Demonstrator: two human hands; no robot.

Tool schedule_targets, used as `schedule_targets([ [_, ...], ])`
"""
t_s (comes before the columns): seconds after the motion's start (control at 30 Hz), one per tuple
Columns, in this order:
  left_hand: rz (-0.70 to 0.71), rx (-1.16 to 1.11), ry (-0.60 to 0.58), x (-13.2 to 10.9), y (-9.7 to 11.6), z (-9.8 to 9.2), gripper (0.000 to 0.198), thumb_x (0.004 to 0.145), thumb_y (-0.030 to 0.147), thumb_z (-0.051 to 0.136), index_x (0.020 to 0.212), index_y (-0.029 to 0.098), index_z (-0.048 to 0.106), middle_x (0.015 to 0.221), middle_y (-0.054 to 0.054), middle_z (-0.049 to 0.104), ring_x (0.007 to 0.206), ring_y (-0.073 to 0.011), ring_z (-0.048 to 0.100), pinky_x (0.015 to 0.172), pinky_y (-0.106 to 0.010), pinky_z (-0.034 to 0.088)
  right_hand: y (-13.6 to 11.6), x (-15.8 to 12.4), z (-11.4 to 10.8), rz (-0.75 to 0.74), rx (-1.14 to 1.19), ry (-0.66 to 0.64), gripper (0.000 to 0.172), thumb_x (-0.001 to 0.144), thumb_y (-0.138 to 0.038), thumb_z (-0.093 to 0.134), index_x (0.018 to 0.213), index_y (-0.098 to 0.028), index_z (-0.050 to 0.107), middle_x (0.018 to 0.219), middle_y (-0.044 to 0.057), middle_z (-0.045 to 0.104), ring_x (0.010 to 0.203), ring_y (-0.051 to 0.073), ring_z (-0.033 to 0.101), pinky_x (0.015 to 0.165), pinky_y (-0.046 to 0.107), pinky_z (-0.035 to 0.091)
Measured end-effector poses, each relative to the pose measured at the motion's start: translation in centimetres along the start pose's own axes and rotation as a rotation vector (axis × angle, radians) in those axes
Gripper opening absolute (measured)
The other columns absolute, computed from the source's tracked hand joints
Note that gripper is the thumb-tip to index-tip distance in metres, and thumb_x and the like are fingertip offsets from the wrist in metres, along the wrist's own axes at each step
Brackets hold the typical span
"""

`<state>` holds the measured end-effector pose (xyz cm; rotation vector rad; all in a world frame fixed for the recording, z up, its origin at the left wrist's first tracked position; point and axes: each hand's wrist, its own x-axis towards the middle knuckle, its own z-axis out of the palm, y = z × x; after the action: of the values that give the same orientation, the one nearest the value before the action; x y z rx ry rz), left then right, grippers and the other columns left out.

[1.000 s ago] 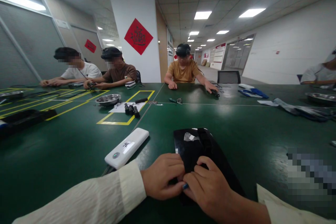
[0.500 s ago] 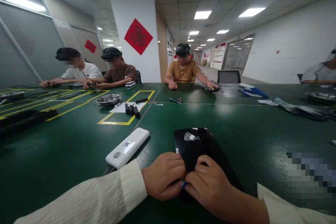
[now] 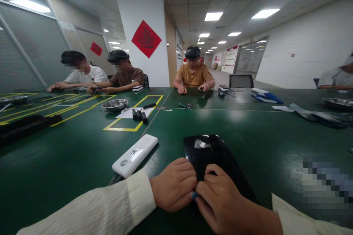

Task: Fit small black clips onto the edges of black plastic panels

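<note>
My left hand (image 3: 175, 185) and my right hand (image 3: 220, 200) meet over the near end of a flat black case or board (image 3: 197, 159). Both are closed, their fingertips pressed together. A small blue piece (image 3: 194, 195) peeks out at the pinch of my right thumb and forefinger, beside the left fingertips; its kind is too hidden to tell. What my left fingers grip is covered by the hand itself. On the black item lie a scrap of clear plastic (image 3: 202, 144) and a dark band. Left of it rests a white power bank (image 3: 135, 155) with a label.
Across the green table (image 3: 171, 128) are a metal bowl (image 3: 116, 105), several black cylindrical parts (image 3: 139, 115) on paper, and pliers (image 3: 185, 105). A blue and white packet (image 3: 267, 97) lies at right. Several people wearing headgear sit around the table.
My hands stay pinched together with only a slight shift. The person opposite has drawn an outstretched arm back, leaving a small dark object on the table.
</note>
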<state>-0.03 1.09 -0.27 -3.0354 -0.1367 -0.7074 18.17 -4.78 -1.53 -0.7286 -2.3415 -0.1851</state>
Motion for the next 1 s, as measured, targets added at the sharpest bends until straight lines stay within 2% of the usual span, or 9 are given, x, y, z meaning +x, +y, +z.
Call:
schedule_targets([
  [0.2, -0.006, -0.011, 0.017, 0.0, 0.1, -0.1, 0.014, 0.086, 0.025, 0.030, 0.076, 0.019, 0.038, 0.072, -0.005, 0.053, 0.067, -0.0181, 0.047, 0.065, -0.033, 0.038, -0.2, 0.3, -0.3, 0.004, 0.002, 0.041, 0.011, 0.075, -0.011, 0.044, 0.066, -0.017, 0.048, 0.056, -0.002, 0.051, 0.054, 0.011, 0.040, 0.072, 0.032, 0.034],
  [0.43, -0.035, -0.014, 0.050, 0.1, 0.4, -0.5, 0.016, 0.090, 0.025, 0.028, 0.089, 0.017, 0.043, 0.085, -0.009, 0.059, 0.083, -0.0216, 0.051, 0.075, -0.036, 0.040, 0.0, 0.5, 0.0, 0.003, -0.014, 0.085, 0.010, 0.071, -0.009, 0.044, 0.066, -0.017, 0.048, 0.055, -0.003, 0.050, 0.053, 0.010, 0.040, 0.066, 0.030, 0.034],
  [0.77, -0.031, -0.031, 0.072, 0.0, 0.4, -0.6, 0.013, 0.088, 0.022, 0.031, 0.090, 0.017, 0.043, 0.086, -0.010, 0.059, 0.083, -0.0212, 0.051, 0.075, -0.036, 0.042, 0.1, 0.4, -0.2, -0.007, -0.033, 0.098, 0.010, 0.070, -0.011, 0.044, 0.065, -0.018, 0.049, 0.055, -0.002, 0.050, 0.053, 0.011, 0.041, 0.069, 0.032, 0.036],
  [0.87, -0.044, -0.027, 0.081, 0.0, 0.4, -0.6, 0.014, 0.087, 0.021, 0.031, 0.092, 0.016, 0.043, 0.087, -0.010, 0.059, 0.083, -0.0213, 0.052, 0.076, -0.037, 0.042, 0.3, 0.7, -0.8, -0.006, -0.040, 0.111, 0.012, 0.072, -0.011, 0.042, 0.072, -0.018, 0.053, 0.058, -0.002, 0.052, 0.055, 0.012, 0.043, 0.072, 0.033, 0.036],
  [1.0, -0.070, -0.037, 0.103, -0.1, 0.3, -0.6, 0.013, 0.087, 0.020, 0.033, 0.095, 0.016, 0.043, 0.089, -0.010, 0.059, 0.084, -0.0209, 0.052, 0.076, -0.036, 0.043, 0.8, 1.8, -2.5, 0.056, -0.110, 0.221, 0.017, 0.076, -0.012, 0.043, 0.088, -0.016, 0.054, 0.064, -0.001, 0.055, 0.058, 0.013, 0.046, 0.071, 0.033, 0.035],
])
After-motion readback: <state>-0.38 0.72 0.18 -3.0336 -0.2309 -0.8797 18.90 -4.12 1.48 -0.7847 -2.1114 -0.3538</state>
